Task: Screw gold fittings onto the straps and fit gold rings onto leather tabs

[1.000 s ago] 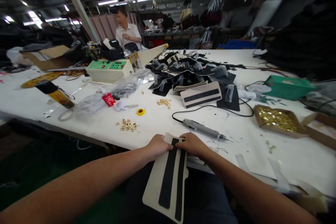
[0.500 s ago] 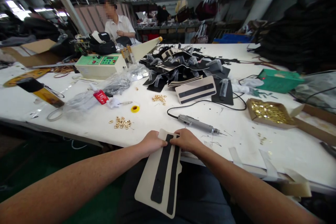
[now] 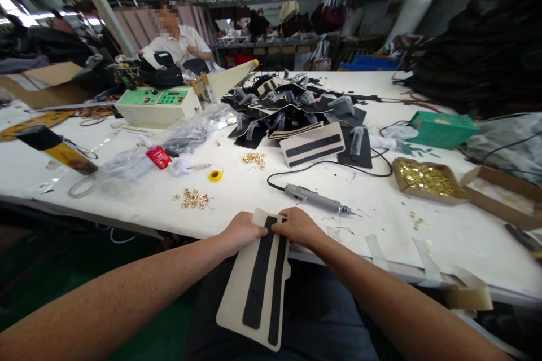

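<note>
A beige panel with two black strips (image 3: 254, 276) slants over my lap at the table's front edge. My left hand (image 3: 245, 231) grips its upper left side, thumb pressed on the wider black strip. On the upper right side, my right hand (image 3: 296, 227) pinches the same panel, its thumb close to the left one. The fingers behind the panel are hidden. Beyond my hands lie a grey electric screwdriver (image 3: 315, 198) and a small pile of gold rings (image 3: 195, 198). A similar beige panel (image 3: 313, 145) leans on a heap of black pieces (image 3: 292, 107).
On the white table (image 3: 237, 203) are a yellow tape roll (image 3: 215, 176), a red packet (image 3: 158, 157), a spray can (image 3: 57, 149), a control machine (image 3: 156, 107), a green box (image 3: 442, 128) and a carton of gold parts (image 3: 429, 180). A person in white (image 3: 182, 45) is behind the machine.
The view has shifted slightly, so the table's things appear a little further left. Both hands keep their hold on the panel, with hardly any movement.
</note>
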`<state>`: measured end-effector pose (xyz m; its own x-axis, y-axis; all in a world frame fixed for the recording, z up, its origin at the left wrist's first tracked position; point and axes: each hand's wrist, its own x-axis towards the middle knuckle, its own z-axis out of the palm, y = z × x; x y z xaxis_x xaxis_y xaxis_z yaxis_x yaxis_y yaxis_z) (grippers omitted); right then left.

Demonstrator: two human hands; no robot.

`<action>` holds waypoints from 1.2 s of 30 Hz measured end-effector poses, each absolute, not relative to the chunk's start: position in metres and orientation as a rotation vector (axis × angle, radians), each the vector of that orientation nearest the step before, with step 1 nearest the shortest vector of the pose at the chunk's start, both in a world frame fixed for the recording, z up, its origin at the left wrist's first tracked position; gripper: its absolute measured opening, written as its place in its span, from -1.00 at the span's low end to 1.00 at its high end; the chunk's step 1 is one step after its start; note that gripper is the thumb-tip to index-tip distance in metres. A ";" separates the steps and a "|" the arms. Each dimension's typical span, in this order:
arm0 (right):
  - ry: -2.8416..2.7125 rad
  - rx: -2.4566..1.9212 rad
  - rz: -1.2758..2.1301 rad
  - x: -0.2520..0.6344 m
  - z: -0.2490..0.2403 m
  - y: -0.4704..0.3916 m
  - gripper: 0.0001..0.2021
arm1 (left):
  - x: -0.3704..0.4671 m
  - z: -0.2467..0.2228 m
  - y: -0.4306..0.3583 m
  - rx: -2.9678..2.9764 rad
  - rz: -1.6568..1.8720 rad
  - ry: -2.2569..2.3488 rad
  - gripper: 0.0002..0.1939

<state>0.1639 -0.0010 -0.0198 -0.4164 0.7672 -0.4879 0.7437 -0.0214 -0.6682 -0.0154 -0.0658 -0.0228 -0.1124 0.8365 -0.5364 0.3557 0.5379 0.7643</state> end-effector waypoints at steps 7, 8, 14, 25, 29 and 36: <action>-2.107 -1.630 1.655 0.167 -0.019 0.003 -0.88 | -0.017 -0.024 -0.068 0.979 0.564 1.689 -0.71; -2.091 -1.624 1.697 0.167 -0.018 0.004 -0.88 | -0.017 -0.025 -0.068 0.975 0.563 1.683 -0.71; -2.050 -1.588 1.876 0.157 -0.012 0.019 -0.88 | -0.020 -0.027 -0.066 0.968 0.551 1.653 -0.70; -2.115 -1.586 1.707 0.185 -0.048 0.012 -0.89 | 0.010 -0.033 -0.067 1.010 0.542 1.790 -0.74; -2.208 -1.522 1.667 0.166 -0.019 0.008 -0.90 | -0.007 -0.024 -0.075 1.088 0.576 1.749 -0.77; -2.116 -1.590 1.764 0.163 -0.015 0.012 -0.90 | -0.016 -0.030 -0.070 1.190 0.547 1.687 -0.85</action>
